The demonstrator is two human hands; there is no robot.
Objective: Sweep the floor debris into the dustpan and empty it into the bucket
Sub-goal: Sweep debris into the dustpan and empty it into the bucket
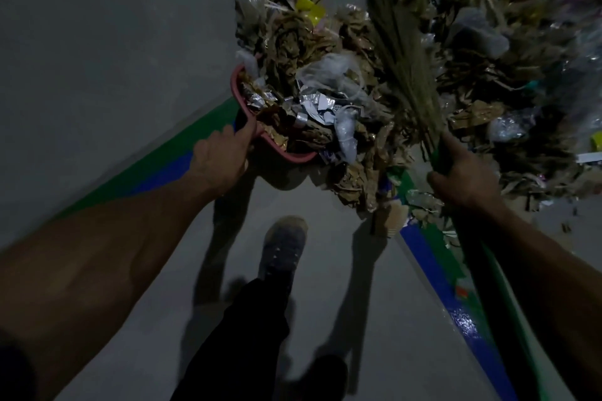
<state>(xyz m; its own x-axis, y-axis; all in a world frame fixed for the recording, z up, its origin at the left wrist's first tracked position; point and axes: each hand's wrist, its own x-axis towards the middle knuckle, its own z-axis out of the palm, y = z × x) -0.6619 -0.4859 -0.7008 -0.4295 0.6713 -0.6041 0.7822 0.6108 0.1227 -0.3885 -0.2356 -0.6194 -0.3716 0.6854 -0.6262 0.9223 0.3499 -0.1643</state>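
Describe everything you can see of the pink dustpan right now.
The dustpan looks like pink plastic; only its curved rim shows, along the left and near edges. It is heaped with debris: torn brown cardboard, silvery foil scraps and clear plastic film, which hide its floor and far edge. The left hand grips it at the near left rim; the handle is hidden. Its shadow on the floor suggests it may be raised, not certain. The broom's bristles lie just right of it.
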